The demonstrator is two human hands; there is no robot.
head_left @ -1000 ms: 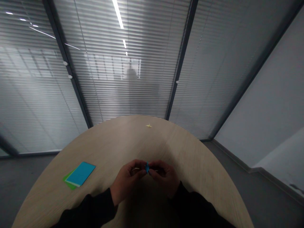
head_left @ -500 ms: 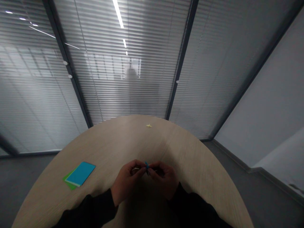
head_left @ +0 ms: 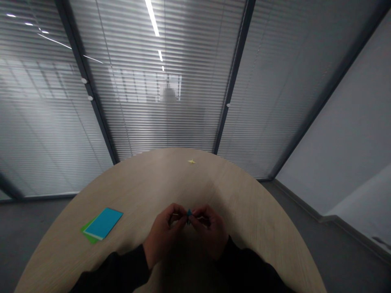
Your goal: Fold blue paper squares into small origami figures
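Note:
A small folded piece of blue paper (head_left: pixel 189 212) is pinched between my two hands, over the near middle of the round table. My left hand (head_left: pixel 163 232) grips its left side between thumb and fingertips. From the right, my right hand (head_left: pixel 210 230) pinches the same paper, its fingertips almost touching those of the left. Only the paper's pointed blue top and a dark lower part show; the fingers hide the rest.
On the wooden table (head_left: pixel 146 183), blue paper sheets (head_left: pixel 104 223) lie over green paper (head_left: pixel 92 239) at the left. A small yellow folded paper shape (head_left: pixel 191 161) rests near the far edge. Blinds (head_left: pixel 171 122) behind glass stand beyond the table.
The folded blue paper has turned slightly between my fingertips, its top now looking more like a point. Both hands have shifted only a little; the sheets and the yellow shape stay put.

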